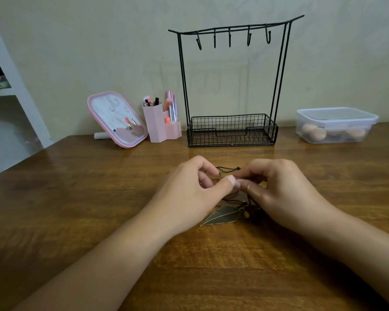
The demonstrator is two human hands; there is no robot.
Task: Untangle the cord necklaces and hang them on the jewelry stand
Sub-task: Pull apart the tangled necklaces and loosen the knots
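While the leaf pendant (222, 215) lies flat, tip pointing lower-left, left hand (193, 187) and right hand (276, 189) both pinch the tangled cords (228, 169) above the bench (76, 198).

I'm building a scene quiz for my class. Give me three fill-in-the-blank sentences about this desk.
1. The jewelry stand has ____ hooks, all bare.
2. Both hands pinch the tangled cords above a ____-shaped pendant.
3. The mirror frame is ____.

Missing words: five; leaf; pink

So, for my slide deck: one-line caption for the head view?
Both hands, left hand and right hand, pinch tangled cord necklaces before the empty jewelry stand.
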